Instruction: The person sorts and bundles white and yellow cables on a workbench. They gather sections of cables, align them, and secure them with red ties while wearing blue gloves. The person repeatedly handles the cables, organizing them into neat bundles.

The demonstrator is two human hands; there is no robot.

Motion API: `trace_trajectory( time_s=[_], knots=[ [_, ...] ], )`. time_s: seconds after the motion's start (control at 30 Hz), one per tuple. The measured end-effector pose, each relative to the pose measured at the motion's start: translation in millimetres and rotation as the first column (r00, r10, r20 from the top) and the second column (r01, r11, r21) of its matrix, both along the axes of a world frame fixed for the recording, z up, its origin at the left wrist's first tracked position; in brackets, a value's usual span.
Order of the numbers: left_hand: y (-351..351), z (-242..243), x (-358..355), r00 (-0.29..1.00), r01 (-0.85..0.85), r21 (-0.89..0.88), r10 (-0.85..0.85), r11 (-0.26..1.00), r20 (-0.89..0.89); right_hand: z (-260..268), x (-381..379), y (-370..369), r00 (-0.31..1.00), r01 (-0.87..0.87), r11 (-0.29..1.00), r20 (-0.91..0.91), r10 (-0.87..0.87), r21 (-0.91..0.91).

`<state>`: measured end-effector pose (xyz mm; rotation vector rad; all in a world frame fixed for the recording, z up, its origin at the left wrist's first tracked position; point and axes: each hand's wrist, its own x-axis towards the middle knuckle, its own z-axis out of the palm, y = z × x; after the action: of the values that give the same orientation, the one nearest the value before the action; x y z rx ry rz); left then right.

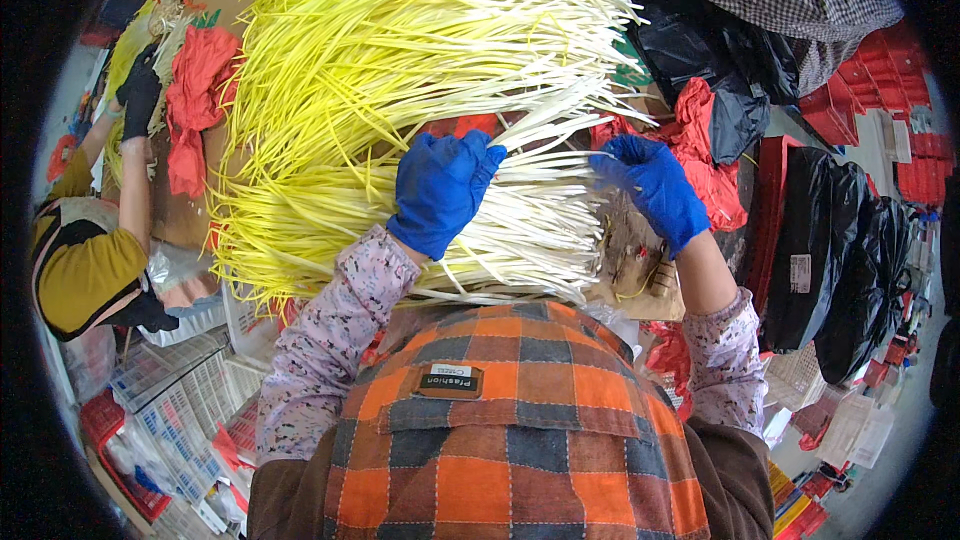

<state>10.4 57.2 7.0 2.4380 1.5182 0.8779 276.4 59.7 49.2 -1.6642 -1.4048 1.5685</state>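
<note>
My left hand (444, 191), in a blue glove, is closed around a few yellow chives (544, 120). Their white stem ends fan out past my thumb to the upper right. My right hand (651, 184), also gloved in blue, is at the tip of a white stalk; its fingers are blurred, so whether they pinch it is unclear. Beneath and beside my left hand lies a bunch of chives (315, 229), yellow leaves to the left and white stems to the right. A larger pile of chives (420, 30) spreads across the table beyond both hands.
Red plastic bags (199, 105) lie left of the pile, and another red bag (701, 142) is beyond my right hand. Black plastic bags (817, 240) hang at the right by a red crate (772, 225). At the left, a co-worker's gloved hand (140, 94) is over more chives.
</note>
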Motion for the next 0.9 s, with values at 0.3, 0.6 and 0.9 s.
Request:
trace_trajectory(
  time_s=[0.3, 0.6, 0.9],
  knots=[
    [4.0, -2.8, 1.7, 1.0, -0.008, 0.012, 0.008, 1.0, 0.026, 33.6, 59.9, -16.9, 0.978, 0.203, 0.953, -0.103, -0.184, 0.225],
    [0.7, 4.2, 0.0, 0.995, 0.027, -0.011, -0.026, 1.0, 0.094, 9.9, -9.6, -8.5, 0.856, -0.399, 0.645, 0.517, 0.007, 0.652],
    [1.4, 2.5, 1.4, 0.999, 0.002, 0.021, -0.003, 1.0, 0.039, 0.0, -13.9, -14.9, 0.966, -0.088, 0.915, 0.26, -0.018, 0.393]
  ],
)
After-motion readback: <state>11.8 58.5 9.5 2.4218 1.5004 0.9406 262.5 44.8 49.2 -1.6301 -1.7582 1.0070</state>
